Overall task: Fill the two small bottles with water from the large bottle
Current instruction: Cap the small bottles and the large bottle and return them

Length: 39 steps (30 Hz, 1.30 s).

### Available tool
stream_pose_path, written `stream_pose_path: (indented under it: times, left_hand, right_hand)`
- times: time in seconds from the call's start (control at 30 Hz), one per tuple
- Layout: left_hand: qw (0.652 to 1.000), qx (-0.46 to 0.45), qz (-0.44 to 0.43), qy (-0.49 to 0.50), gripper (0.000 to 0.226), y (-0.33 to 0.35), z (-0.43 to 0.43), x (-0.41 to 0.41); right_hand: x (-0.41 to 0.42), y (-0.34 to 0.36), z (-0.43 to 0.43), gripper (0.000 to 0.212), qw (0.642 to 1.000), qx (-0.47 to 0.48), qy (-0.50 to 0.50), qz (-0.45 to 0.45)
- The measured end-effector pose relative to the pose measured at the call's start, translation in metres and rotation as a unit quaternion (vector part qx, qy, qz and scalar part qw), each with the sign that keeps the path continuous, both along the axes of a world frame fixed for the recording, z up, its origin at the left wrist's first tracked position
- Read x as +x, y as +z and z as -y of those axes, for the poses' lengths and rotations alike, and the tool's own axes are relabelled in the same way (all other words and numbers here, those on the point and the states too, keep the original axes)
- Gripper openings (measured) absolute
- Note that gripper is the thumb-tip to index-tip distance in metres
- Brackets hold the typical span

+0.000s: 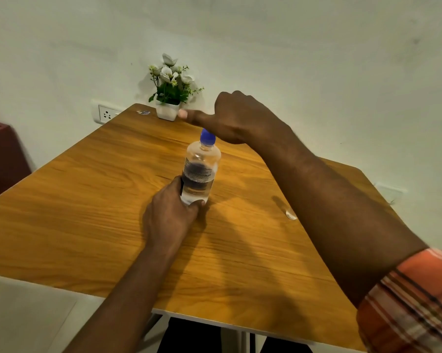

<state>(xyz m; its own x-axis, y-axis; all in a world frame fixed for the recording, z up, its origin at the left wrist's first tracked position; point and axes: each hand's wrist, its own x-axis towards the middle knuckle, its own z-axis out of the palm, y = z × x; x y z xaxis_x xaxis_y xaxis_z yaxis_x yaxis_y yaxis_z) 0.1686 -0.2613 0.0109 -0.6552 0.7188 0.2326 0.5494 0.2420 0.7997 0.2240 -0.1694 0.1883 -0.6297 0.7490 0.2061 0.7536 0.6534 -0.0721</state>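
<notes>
A clear plastic bottle (200,171) with a blue cap (207,137) and a dark label stands upright in the middle of the wooden table (87,200). It holds water. My left hand (171,212) grips the bottle's lower part from the near left side. Just above and behind the cap is my right hand (237,118), fingers curled under, thumb stretched out to the left and away from the cap. The palm edge hides part of the cap's top. No other bottle shows in this view.
A white pot of artificial flowers (167,112) stands at the table's far edge against the wall. A small clear object (291,214) lies on the table to the right of the bottle. A wall socket (106,114) is at the far left corner.
</notes>
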Motion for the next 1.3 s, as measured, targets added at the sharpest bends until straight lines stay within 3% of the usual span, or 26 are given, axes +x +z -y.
stream_pose_path:
  times: [0.1,0.17,0.27,0.37,0.47,0.67,0.97,1.13,1.3]
  left_hand:
    - [1.000,0.008,-0.002,-0.008,0.059,-0.003,-0.001,0.000]
    - [1.000,0.007,0.008,-0.007,0.076,-0.005,-0.001,-0.001]
    - [1.000,0.009,0.023,0.000,0.095,-0.010,0.005,0.000]
    - [0.999,0.043,0.030,0.006,0.086,-0.011,0.016,0.009]
    - [0.999,0.047,0.004,0.008,0.071,-0.010,0.025,0.026]
    - [0.998,0.009,-0.055,-0.039,0.036,-0.011,0.028,0.053]
    - [0.980,0.001,-0.097,-0.176,0.026,-0.012,0.001,0.126]
    - [0.973,0.010,-0.098,-0.209,0.028,-0.009,-0.026,0.167]
    - [0.972,0.009,-0.108,-0.208,0.030,-0.008,-0.052,0.192]
  right_hand:
    - [0.009,-0.004,0.000,0.067,0.997,-0.012,-0.022,-0.078]
    - [0.017,-0.014,-0.002,0.070,0.984,-0.039,-0.036,-0.172]
    - [0.036,-0.043,0.001,0.077,0.935,-0.077,-0.076,-0.337]
    - [0.058,-0.086,0.010,0.058,0.899,-0.102,-0.094,-0.414]
    - [0.080,-0.128,0.017,0.034,0.889,-0.153,-0.114,-0.417]
    - [0.126,-0.168,0.016,0.023,0.871,-0.190,-0.135,-0.433]
    - [0.195,-0.184,0.020,0.008,0.847,-0.162,-0.179,-0.474]
    - [0.234,-0.184,0.007,0.015,0.804,-0.088,-0.285,-0.515]
    - [0.249,-0.184,-0.014,0.048,0.801,-0.082,-0.317,-0.501]
